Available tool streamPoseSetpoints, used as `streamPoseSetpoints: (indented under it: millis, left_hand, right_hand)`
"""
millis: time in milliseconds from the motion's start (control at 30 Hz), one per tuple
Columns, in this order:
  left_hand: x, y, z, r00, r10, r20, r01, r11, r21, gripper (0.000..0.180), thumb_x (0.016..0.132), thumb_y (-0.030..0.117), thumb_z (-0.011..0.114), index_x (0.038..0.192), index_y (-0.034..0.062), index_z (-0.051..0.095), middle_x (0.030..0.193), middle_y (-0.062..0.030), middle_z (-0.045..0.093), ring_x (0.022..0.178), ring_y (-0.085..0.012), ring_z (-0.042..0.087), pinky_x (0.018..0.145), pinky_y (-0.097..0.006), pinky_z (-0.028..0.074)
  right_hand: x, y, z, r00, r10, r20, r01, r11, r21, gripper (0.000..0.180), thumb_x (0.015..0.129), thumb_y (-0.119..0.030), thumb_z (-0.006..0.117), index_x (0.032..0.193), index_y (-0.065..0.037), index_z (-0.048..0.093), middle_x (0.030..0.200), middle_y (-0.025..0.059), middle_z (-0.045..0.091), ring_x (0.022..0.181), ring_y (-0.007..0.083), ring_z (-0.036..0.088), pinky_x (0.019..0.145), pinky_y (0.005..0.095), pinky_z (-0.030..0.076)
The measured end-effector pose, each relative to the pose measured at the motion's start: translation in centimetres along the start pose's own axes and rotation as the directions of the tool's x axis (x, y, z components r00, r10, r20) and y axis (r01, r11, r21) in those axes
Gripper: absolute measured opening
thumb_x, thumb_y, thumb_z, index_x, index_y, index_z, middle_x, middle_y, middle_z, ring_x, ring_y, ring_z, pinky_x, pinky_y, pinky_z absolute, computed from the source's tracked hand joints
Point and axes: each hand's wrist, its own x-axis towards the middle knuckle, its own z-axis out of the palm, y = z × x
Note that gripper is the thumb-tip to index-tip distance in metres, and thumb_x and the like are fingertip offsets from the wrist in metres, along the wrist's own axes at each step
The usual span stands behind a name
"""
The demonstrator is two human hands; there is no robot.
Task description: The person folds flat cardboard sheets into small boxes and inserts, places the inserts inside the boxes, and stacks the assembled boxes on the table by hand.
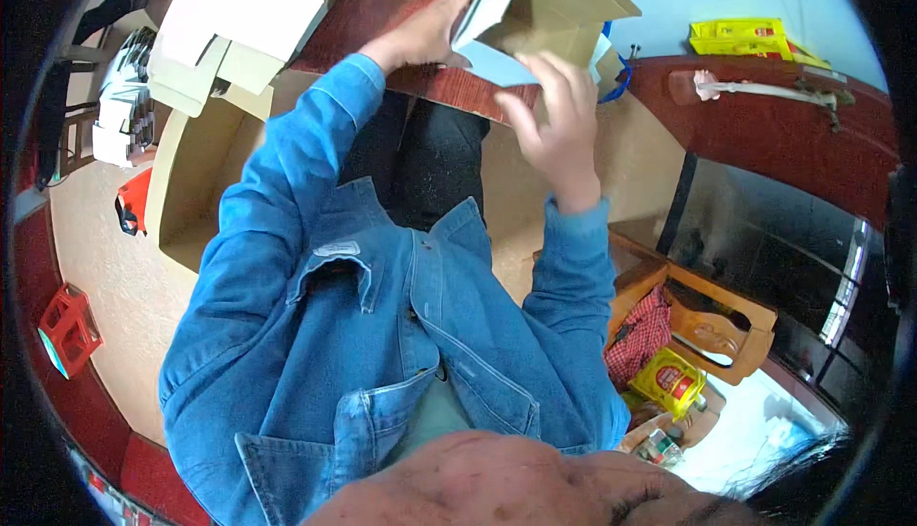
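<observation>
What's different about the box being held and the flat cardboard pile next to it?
The box is opened into a hollow shape, but the cardboard pile lies flat. The left hand holds the box, while no hand is on the cardboard pile. Both show white and brown surfaces.

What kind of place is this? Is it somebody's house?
Maybe a room in a home, or a small workroom. There's a wooden chair and a red stool, but also piled cardboard near the box being held.
</observation>
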Motion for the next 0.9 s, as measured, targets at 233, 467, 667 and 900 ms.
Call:
streamPoseSetpoints:
  millis: [233, 467, 667, 900]
  left_hand:
    - [1.6, -1.8, -1.3, 0.981, -0.154, 0.12, 0.17, 0.975, -0.144, 0.104, 0.062, -0.002, 0.083, 0.153, 0.0044, 0.034, 0.146, -0.0172, 0.051, 0.13, -0.0338, 0.051, 0.114, -0.041, 0.038]
    - [2.4, -3.5, -0.1, 0.789, -0.456, 0.411, 0.602, 0.708, -0.369, 0.106, 0.063, -0.008, 0.078, 0.157, 0.0054, 0.031, 0.153, -0.0136, 0.044, 0.138, -0.0291, 0.041, 0.119, -0.039, 0.029]
    - [2.7, -1.6, -0.5, 0.867, -0.397, 0.301, 0.482, 0.821, -0.306, 0.096, 0.069, -0.008, 0.073, 0.156, 0.0055, 0.034, 0.152, -0.0145, 0.046, 0.137, -0.0296, 0.043, 0.119, -0.039, 0.031]
    - [0.2, 0.2, -0.9, 0.907, -0.32, 0.275, 0.395, 0.873, -0.286, 0.09, 0.075, -0.005, 0.07, 0.156, 0.0073, 0.034, 0.153, -0.016, 0.045, 0.138, -0.0303, 0.043, 0.119, -0.039, 0.031]
  right_hand:
    - [-1.2, -8.9, -5.2, 0.926, -0.369, -0.077, 0.031, -0.129, 0.991, 0.02, 0.098, -0.017, 0.063, 0.11, -0.005, 0.072, 0.093, 0.0032, 0.071, 0.063, 0.0211, 0.056, 0.062, 0.0336, 0.041]
    - [-0.7, -12.7, -3.9, 0.832, -0.511, -0.217, -0.144, -0.575, 0.805, 0.026, 0.099, -0.016, 0.061, 0.124, -0.015, 0.069, 0.096, 0.0045, 0.07, 0.063, 0.0216, 0.055, 0.058, 0.0326, 0.036]
    - [-0.5, -13.8, -4.9, 0.84, -0.434, -0.325, 0.215, -0.284, 0.935, 0.033, 0.094, -0.009, 0.064, 0.121, -0.026, 0.069, 0.089, 0.0045, 0.068, 0.061, 0.0185, 0.053, 0.059, 0.0323, 0.038]
    - [-1.4, -15.1, -5.6, 0.915, -0.18, -0.36, 0.393, 0.592, 0.703, 0.035, 0.088, -0.008, 0.073, 0.114, -0.031, 0.064, 0.088, 0.0008, 0.067, 0.063, 0.0145, 0.055, 0.066, 0.0308, 0.046]
